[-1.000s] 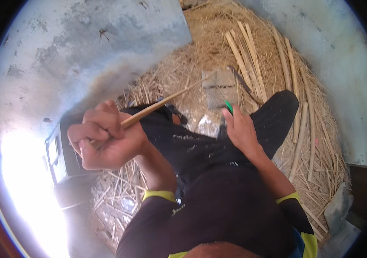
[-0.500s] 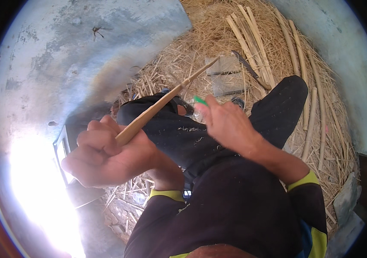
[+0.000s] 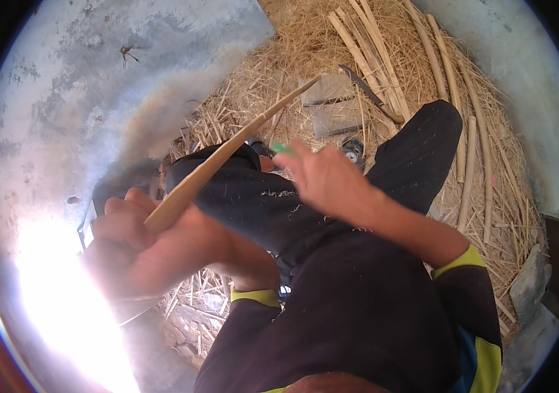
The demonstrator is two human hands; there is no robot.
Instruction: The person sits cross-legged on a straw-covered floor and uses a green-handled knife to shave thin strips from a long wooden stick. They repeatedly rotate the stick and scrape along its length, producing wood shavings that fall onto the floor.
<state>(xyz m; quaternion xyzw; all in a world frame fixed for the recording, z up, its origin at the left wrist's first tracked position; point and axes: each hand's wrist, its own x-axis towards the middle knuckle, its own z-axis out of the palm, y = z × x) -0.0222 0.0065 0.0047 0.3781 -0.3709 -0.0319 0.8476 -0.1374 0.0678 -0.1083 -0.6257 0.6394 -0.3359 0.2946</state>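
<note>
My left hand (image 3: 161, 252) is closed around the thick end of a long, pale, tapering wooden strip (image 3: 210, 168), which looks like split bamboo. The strip slants up and away to the right, over my left leg, and ends in a thin tip. My right hand (image 3: 335, 180) is blurred by motion and grips a small green-handled tool (image 3: 282, 149). That hand is to the right of the strip. I cannot make out the tool's working end, nor whether it touches the strip.
Fine shavings lie on my dark trousers (image 3: 292, 190). Ahead on the straw (image 3: 292, 46) are grey slabs (image 3: 335, 118) and a dark-bladed curved knife (image 3: 361, 85). Several pale strips (image 3: 374, 59) lie beyond it, and long poles (image 3: 468, 154) to the right. A wall (image 3: 181, 46) rises at the left.
My left hand has drawn the strip left and a little nearer to me. My right hand, with the green-handled tool, has shifted left. The whole view has tilted slightly.
</note>
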